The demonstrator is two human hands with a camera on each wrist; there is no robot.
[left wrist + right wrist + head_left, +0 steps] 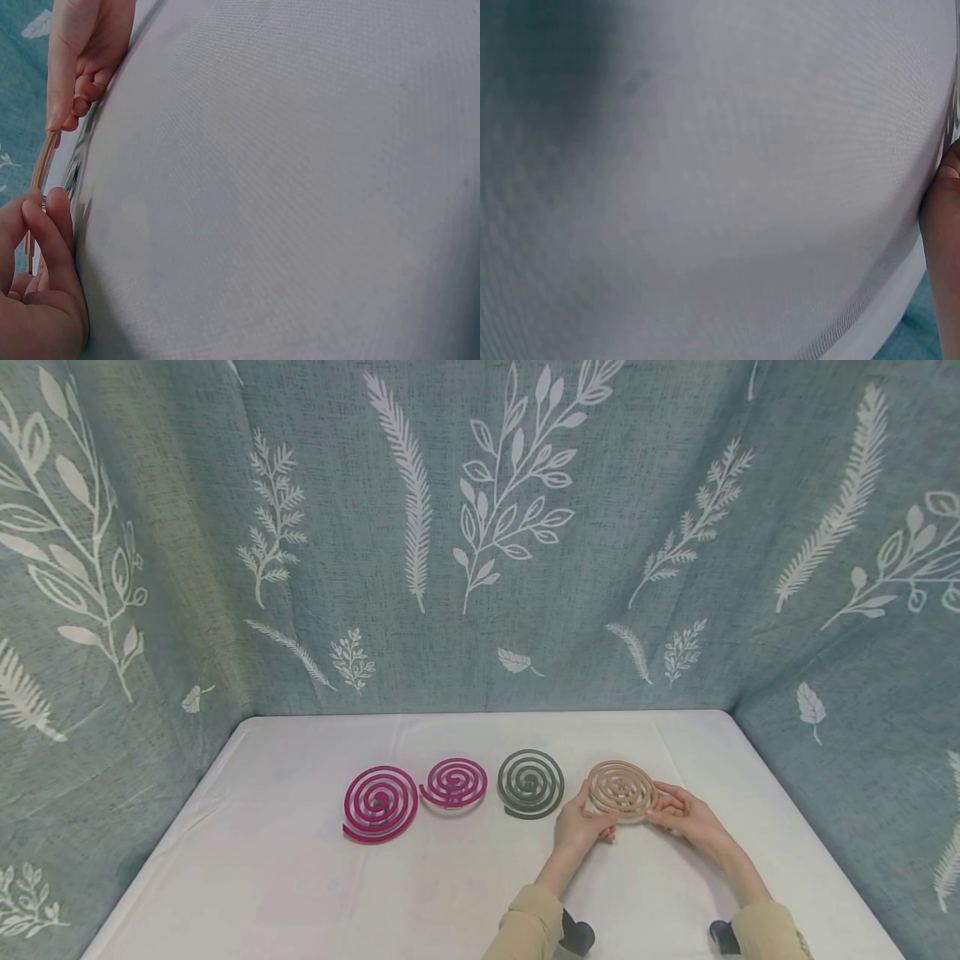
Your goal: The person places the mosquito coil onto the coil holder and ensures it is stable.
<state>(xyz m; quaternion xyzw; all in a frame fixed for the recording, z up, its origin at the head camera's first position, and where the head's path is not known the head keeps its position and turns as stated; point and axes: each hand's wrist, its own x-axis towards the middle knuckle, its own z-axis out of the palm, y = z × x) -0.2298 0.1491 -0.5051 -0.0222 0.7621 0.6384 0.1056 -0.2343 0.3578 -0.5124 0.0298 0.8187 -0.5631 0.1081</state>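
Note:
A tan spiral mosquito coil (622,787) is held level above the white table between my two hands. My left hand (581,827) pinches its near left edge, thumb on top. At its right edge, my right hand (690,818) grips the rim with thumb and fingers. In the left wrist view the coil (43,165) appears edge-on, with my left hand (45,277) below it and my right hand (90,60) above. The right wrist view shows only part of my right hand (943,232) at its edge; the coil is out of sight there.
To the left of my hands sit a dark green coil (530,783), a smaller-looking magenta coil (453,783) and another magenta coil (380,804). Small stands partly show beneath their centres. Leaf-patterned teal cloth (480,660) surrounds the white table (300,893) at back and sides.

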